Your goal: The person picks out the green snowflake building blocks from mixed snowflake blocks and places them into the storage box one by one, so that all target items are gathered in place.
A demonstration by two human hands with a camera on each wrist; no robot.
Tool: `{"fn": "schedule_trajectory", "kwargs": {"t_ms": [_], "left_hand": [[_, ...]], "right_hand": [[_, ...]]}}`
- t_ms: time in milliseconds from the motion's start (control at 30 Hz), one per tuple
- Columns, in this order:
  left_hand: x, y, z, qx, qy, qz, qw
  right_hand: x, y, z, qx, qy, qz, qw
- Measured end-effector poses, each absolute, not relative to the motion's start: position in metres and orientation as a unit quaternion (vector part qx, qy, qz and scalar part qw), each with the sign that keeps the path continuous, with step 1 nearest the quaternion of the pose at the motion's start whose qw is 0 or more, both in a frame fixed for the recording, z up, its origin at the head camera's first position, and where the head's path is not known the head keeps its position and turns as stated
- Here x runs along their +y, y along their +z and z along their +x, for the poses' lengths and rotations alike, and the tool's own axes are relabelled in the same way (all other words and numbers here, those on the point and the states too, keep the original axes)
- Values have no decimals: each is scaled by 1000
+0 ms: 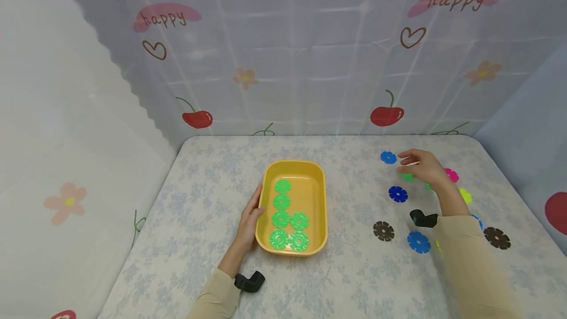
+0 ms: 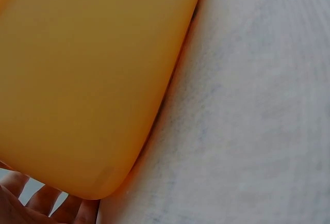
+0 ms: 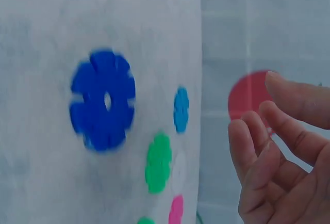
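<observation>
A yellow tray [image 1: 312, 196] lies on the table with several green snowflake discs [image 1: 281, 219] in its left and near parts. My left hand [image 1: 249, 223] grips the tray's left side, thumb at the rim; in the left wrist view its fingers [image 2: 44, 201] lie against the tray's outer wall [image 2: 98, 79]. My right hand [image 1: 423, 166] hovers over the loose discs at the right, fingers loosely bent and holding nothing. Below it a green disc [image 1: 407, 176] is partly hidden; a light blue disc [image 1: 388, 157] lies just left of its fingertips. A dark blue disc [image 3: 103, 100] shows large in the right wrist view.
Around the right arm lie a brown disc [image 1: 383, 231], a blue disc [image 1: 419, 242], another brown disc [image 1: 497, 238], a pink disc [image 1: 452, 175] and a yellow disc [image 1: 465, 196]. The sleeve covers some pieces. A printed curtain [image 1: 301, 87] hangs behind the table's far edge.
</observation>
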State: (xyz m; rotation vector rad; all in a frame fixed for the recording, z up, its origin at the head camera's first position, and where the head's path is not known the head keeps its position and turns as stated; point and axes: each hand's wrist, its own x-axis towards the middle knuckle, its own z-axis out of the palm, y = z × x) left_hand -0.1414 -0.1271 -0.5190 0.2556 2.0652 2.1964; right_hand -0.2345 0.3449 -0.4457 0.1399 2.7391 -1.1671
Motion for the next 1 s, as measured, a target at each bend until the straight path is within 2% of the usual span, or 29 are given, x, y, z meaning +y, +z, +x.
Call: {"fn": "schedule_trajectory", "kwargs": {"t_ms": [133,267,567,1000], "left_hand": [[-128,-519,-141,687,720,79,57],[-129,-520,-141,686,721,79,57],[-128,-522,-142,678,728,89,57],[-127,-520,-142,676,729,94,54]], "right_hand": [[394,-489,-260,915,-391,94,36],[421,-518,-274,916,-386,104,31],[385,-482,-242,901,-398,156,74],[377,-483,-238,912,-367,154,97]]}}
